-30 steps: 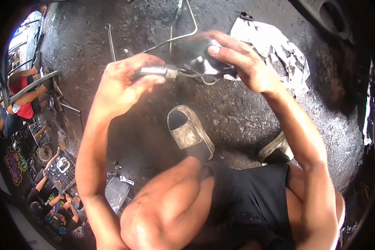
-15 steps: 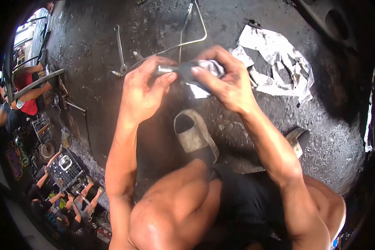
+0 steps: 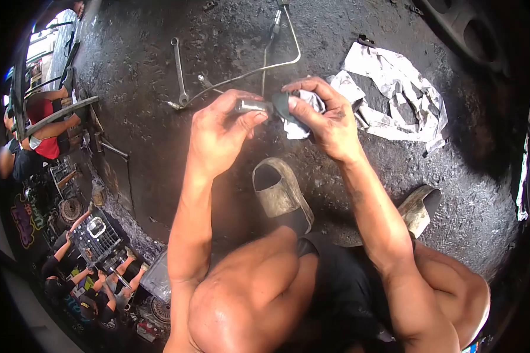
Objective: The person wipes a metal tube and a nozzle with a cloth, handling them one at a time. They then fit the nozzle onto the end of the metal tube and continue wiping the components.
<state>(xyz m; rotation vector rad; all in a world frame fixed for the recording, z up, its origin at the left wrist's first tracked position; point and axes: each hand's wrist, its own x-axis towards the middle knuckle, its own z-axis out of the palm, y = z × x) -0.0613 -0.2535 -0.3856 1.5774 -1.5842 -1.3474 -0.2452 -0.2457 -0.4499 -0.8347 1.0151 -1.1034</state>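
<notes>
Far left, other people [image 3: 38, 126] sit at their own work, well apart. On the grimy floor [image 3: 135, 135] lie a wrench [image 3: 179, 70] and a bent tube [image 3: 265, 67], just beyond the hands. The left hand [image 3: 218, 135] pinches a small metal part [image 3: 251, 106] between thumb and fingers, closed on it only at the tips, up in the air above the floor. The right hand [image 3: 330, 126] has its fingers closed around a rag [image 3: 299, 117] pressed against the part's end. That pinch looks slight and both hands look greasy, so a hard rub or twist could, I judge, slip the part loose. If dropped, it would land in the grit by the sandal [image 3: 280, 194] and pick up dirt. The rag could also snag on an edge. Crumpled paper [image 3: 403, 100] lies to the right.
</notes>
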